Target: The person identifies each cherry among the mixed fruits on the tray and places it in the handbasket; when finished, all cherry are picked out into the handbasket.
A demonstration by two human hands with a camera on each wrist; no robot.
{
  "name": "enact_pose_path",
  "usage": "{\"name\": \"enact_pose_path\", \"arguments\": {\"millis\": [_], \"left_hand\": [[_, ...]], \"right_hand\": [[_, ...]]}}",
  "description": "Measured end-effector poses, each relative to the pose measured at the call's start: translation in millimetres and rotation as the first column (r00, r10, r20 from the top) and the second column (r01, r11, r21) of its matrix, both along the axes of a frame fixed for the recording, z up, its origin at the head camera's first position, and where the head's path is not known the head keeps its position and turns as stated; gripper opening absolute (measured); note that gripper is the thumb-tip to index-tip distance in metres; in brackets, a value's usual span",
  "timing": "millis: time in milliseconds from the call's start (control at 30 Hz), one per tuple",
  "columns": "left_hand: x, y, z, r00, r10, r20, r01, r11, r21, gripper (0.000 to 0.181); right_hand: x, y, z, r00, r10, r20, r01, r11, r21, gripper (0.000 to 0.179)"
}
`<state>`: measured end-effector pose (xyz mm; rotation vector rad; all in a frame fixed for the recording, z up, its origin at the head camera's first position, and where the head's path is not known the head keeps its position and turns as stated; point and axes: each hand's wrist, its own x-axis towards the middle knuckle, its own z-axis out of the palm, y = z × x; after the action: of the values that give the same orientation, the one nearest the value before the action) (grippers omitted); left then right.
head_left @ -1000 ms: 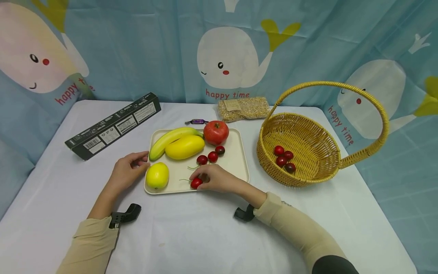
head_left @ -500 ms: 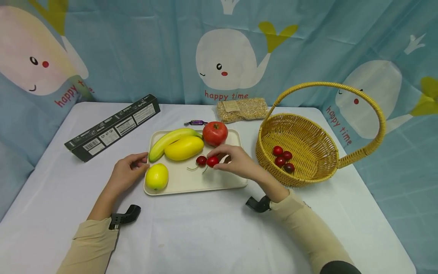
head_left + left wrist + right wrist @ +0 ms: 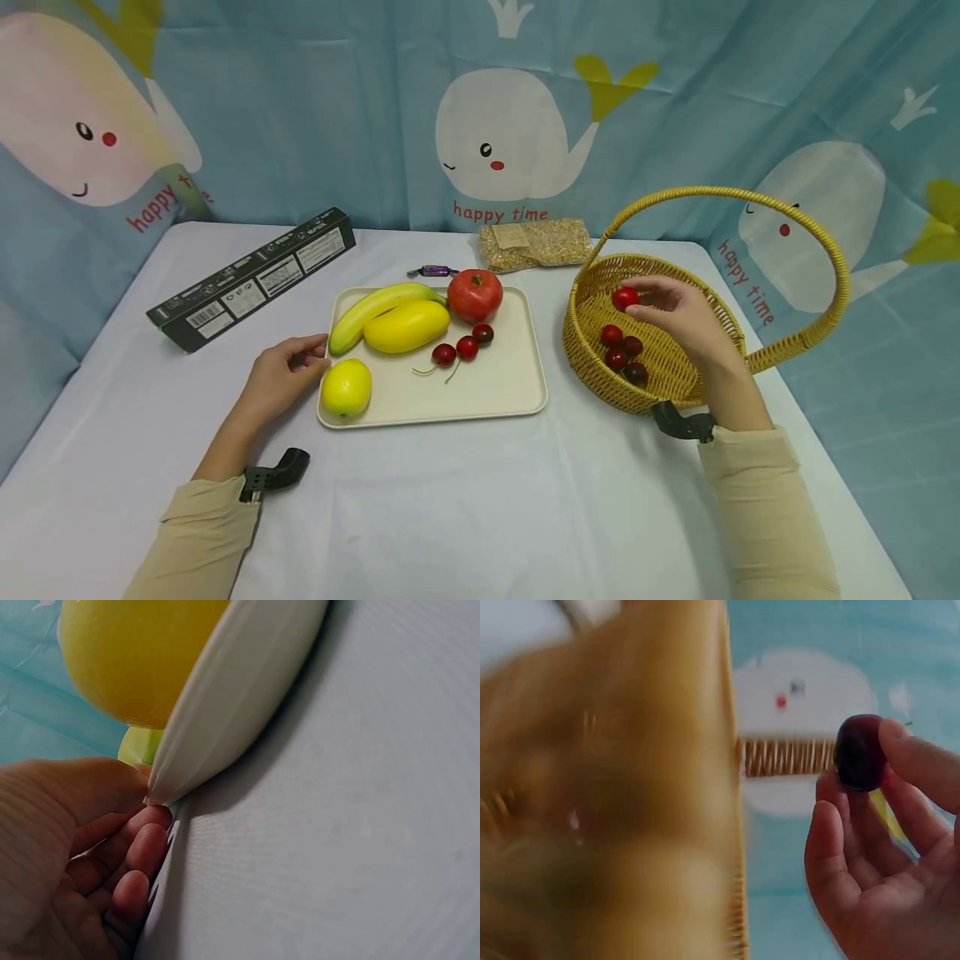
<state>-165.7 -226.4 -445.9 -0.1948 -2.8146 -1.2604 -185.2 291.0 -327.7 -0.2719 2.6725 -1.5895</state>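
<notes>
My right hand (image 3: 686, 317) pinches a red cherry (image 3: 626, 298) between thumb and fingertips, over the yellow wicker basket (image 3: 581, 354). Several cherries (image 3: 617, 358) lie together on the basket's floor. In the right wrist view the cherry (image 3: 861, 753) looks dark, and a bit of green stem shows beside the thumb. My left hand (image 3: 281, 379) grips the left edge of the cream tray (image 3: 480, 398), thumb at the rim and fingers curled beneath, as the left wrist view shows. A lemon (image 3: 347, 388) sits in the tray beside that hand. Three cherries (image 3: 467, 347) lie mid-tray, two with visible stems.
Also in the tray are a banana (image 3: 375, 312), a yellow mango-like fruit (image 3: 407, 326) and a red pomegranate (image 3: 475, 295). Behind stand a long black box (image 3: 251, 279), a purple-wrapped candy (image 3: 434, 271) and a bag of grains (image 3: 536, 244). The basket's tall handle (image 3: 738, 193) arches over it.
My right hand has picked a cherry from the tray's front and carried it right, past the other cherries, to above the basket. The left hand stays at the tray's edge.
</notes>
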Motion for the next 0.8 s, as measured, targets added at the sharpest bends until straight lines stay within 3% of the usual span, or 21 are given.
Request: {"name": "enact_pose_path", "arguments": {"millis": [133,267,667,800], "left_hand": [[0.0,-0.4,-0.2,1.0,0.001,0.0,-0.001,1.0,-0.001,0.043],[0.0,0.0,0.4,1.0,-0.001,-0.004,0.001,1.0,0.002,0.042],[0.0,0.0,0.0,1.0,0.0,-0.007,0.0,1.0,-0.002,0.042],[0.2,1.2,0.2,1.0,-0.001,-0.009,0.001,1.0,0.004,0.042]], "right_hand": [[2.3,27,-6.7,0.991,-0.122,0.051,0.121,0.993,0.009,0.042],[6.6,42,-12.4,0.978,-0.189,0.088,0.184,0.981,0.062,0.047],[11.9,68,-28.3,0.952,-0.292,0.089,0.275,0.946,0.171,0.051],[10.0,71,-36.6,0.952,-0.285,0.111,0.266,0.951,0.158,0.051]]}}
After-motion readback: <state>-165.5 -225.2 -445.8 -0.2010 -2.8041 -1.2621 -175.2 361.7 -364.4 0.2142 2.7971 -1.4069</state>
